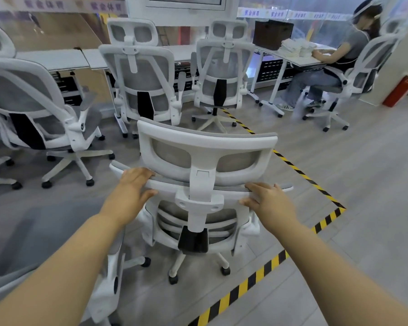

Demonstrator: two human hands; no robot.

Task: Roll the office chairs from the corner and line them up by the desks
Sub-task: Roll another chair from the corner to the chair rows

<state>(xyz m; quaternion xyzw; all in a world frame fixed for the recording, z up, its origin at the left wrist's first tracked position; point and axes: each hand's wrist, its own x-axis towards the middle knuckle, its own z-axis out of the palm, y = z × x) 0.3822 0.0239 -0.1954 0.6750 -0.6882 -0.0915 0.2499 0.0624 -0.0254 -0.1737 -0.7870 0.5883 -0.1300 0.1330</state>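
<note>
Office floor (339,161), both hands' grip around chair backrest (198,184).

Place: open-plan office workroom.
Seating: white mesh office chairs (137,76) with headrests and castor bases, several standing at the desks.
Desks: a row of white desks (57,58) on wheeled legs, along a glazed partition.
Glazing: printed banner strip (264,13) across the panes.
Occupant: seated person (335,60) working at the right-hand desk.
Desk load: stacked papers (292,49), dark box (272,34).
Floor: grey planks, yellow-black hazard tape (292,165) marking a bay.
</note>
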